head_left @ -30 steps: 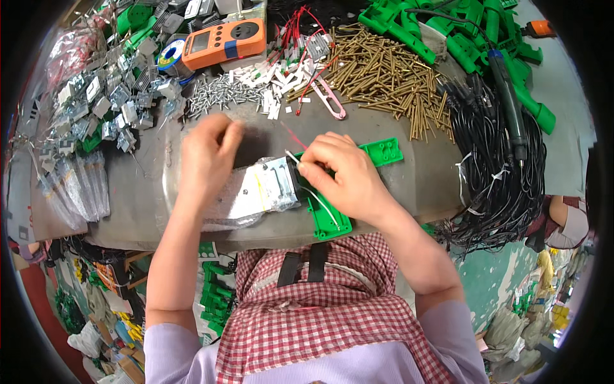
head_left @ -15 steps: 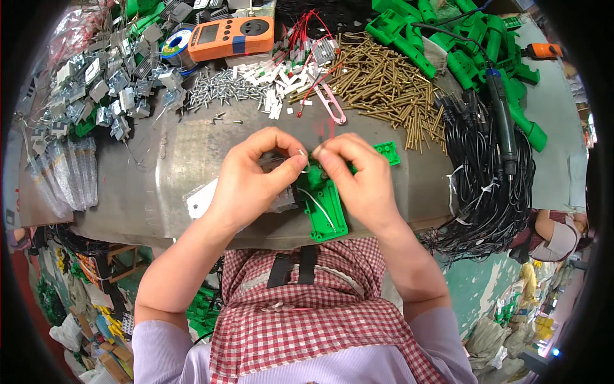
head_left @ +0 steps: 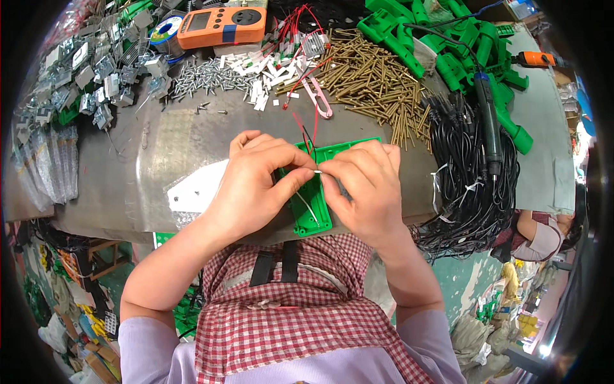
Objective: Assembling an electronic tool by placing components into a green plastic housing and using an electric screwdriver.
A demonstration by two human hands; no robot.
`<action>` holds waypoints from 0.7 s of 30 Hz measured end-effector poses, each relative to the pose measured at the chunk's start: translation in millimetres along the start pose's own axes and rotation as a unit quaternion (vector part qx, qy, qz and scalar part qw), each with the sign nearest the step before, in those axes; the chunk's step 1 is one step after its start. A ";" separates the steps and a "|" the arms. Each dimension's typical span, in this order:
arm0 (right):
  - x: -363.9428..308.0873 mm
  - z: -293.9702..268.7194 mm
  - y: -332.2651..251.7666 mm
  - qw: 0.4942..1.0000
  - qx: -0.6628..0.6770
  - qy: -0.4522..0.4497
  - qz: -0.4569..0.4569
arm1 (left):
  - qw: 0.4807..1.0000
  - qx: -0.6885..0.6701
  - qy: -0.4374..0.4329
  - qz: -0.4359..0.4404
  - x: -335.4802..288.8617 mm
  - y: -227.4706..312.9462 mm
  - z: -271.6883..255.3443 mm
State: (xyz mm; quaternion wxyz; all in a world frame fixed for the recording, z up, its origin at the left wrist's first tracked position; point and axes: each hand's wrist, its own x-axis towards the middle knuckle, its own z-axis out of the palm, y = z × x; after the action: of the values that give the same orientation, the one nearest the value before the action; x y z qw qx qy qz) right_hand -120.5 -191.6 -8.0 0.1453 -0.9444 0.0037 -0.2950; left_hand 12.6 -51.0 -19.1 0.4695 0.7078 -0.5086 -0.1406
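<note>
Green plastic forms the case (head_left: 321, 203), lying open below the hands, a white wire (head_left: 307, 207) along its six o'clock end. Left hand (head_left: 256, 182) and right hand (head_left: 366, 187) pinch a tiny white piece between nearly meeting fingertips. Red and black wires (head_left: 309, 141) poke loose toward twelve and no cover is on, so work looks partway. The table (head_left: 147, 166) is grey metal: brass rods (head_left: 377, 83) at one, black cables (head_left: 470, 185) at three, orange meter (head_left: 220, 29) at eleven; green floor (head_left: 457, 278) at four.
</note>
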 end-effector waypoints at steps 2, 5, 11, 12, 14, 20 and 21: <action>-1.7 4.6 0.0 1.000 0.006 0.010 0.007 | 1.000 0.009 -0.012 0.007 0.0 -1.4 -0.4; -3.5 9.4 1.2 0.999 0.011 0.041 0.012 | 0.994 0.093 -0.014 0.052 0.5 3.9 0.6; -1.5 16.9 4.1 0.999 -0.019 0.017 0.029 | 0.996 0.066 -0.004 0.062 0.4 -4.8 2.2; -2.9 12.8 19.6 0.989 -0.091 0.057 0.102 | 0.996 0.068 -0.002 0.058 -3.9 -6.2 -1.1; -11.9 -28.7 71.3 0.953 -0.155 0.120 0.230 | 0.996 0.061 -0.024 0.057 -10.0 -9.3 -9.1; -26.9 -58.6 79.8 0.951 -0.233 0.011 0.203 | 0.998 -0.052 0.031 0.013 -0.7 -2.8 -5.4; -19.8 -44.3 61.0 0.973 -0.083 0.043 0.211 | 0.999 -0.015 0.031 0.034 -2.3 -5.2 -10.7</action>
State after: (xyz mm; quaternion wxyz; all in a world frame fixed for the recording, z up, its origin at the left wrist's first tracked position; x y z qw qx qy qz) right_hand -156.7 -260.3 -1.2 0.1249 -0.9176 0.2338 -0.2962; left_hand 21.8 -43.2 -18.4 0.4997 0.6869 -0.5160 -0.1101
